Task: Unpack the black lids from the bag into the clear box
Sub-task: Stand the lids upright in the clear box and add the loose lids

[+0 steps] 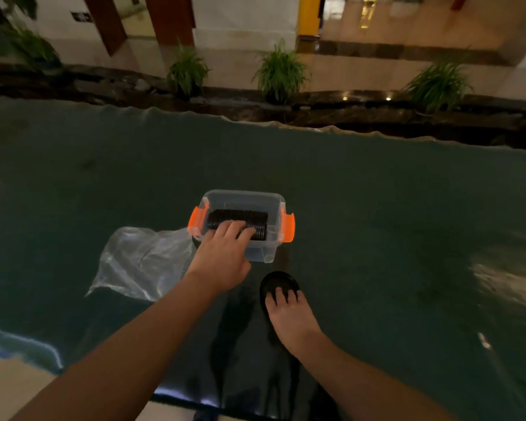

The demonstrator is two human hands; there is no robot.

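Head view: left hand (222,253) spread flat, pressing the row of black lids (240,223) standing on edge inside the clear box (264,250); right hand (286,311) cupped over a loose lid (275,282) on the table. Bag (140,262) seemingly empty. Likely next: lift and slot in.

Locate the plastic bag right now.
Head view: the plastic bag lies flat on the table, left of the clear box, beside the left hand.

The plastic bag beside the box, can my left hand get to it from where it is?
Probably yes. The left hand rests on the lid stack in the clear box, and the plastic bag lies flat just left of it, nothing between.
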